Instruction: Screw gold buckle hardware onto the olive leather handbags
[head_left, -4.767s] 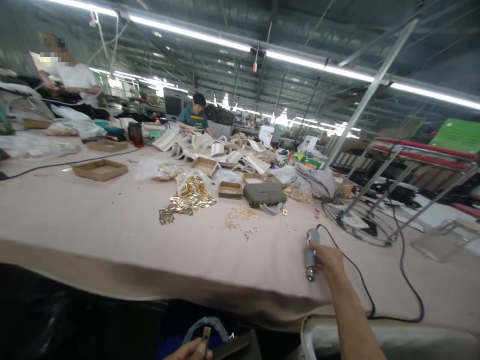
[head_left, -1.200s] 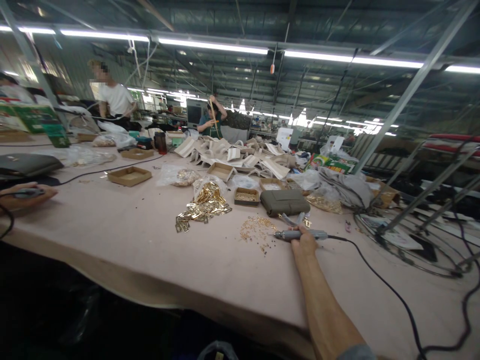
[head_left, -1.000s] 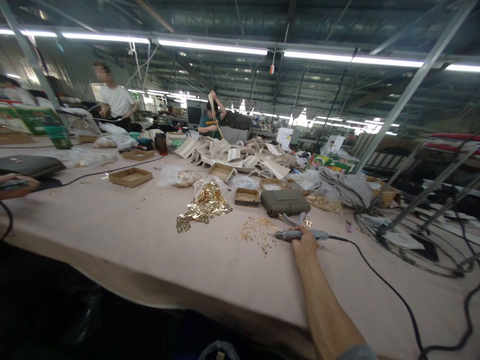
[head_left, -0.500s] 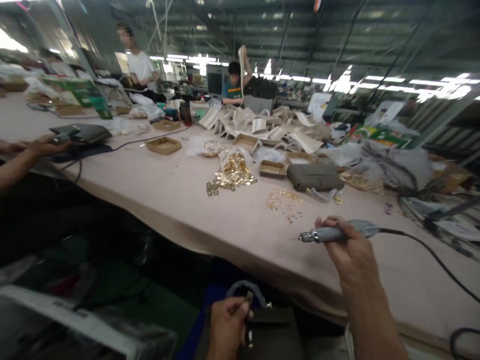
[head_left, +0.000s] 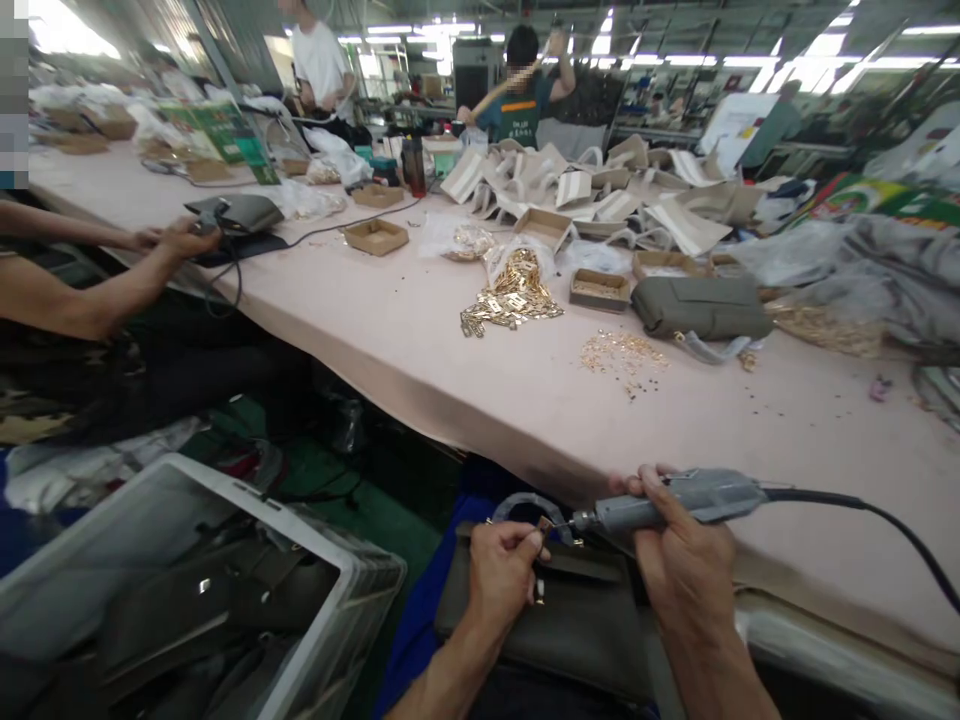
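An electric screwdriver [head_left: 679, 497] lies in my right hand [head_left: 686, 545], its fingers wrapped round the grey body and its cord trailing right. Its bit points left, close to a small metal piece [head_left: 544, 524] that my left hand [head_left: 506, 570] pinches between thumb and fingers. Whether the bit touches that piece I cannot tell. Beneath my left hand a dark grey-green handbag [head_left: 562, 620] rests on my lap, its wrapped handle [head_left: 517, 503] arching up behind the fingers. Gold-coloured hardware shows on the bag's front.
On the pink-covered table [head_left: 420, 350] lie a heap of gold metal plates [head_left: 517, 290], scattered small screws [head_left: 622, 352], a cardboard tray [head_left: 600, 290] and another handbag [head_left: 701, 305]. A grey crate [head_left: 337, 580] holding dark bags stands at lower left. A co-worker's hands [head_left: 180, 240] hold a tool at left.
My right hand has brought the electric screwdriver down and left from above the table to the metal piece at my left hand. The view has tilted downward and shifted left.
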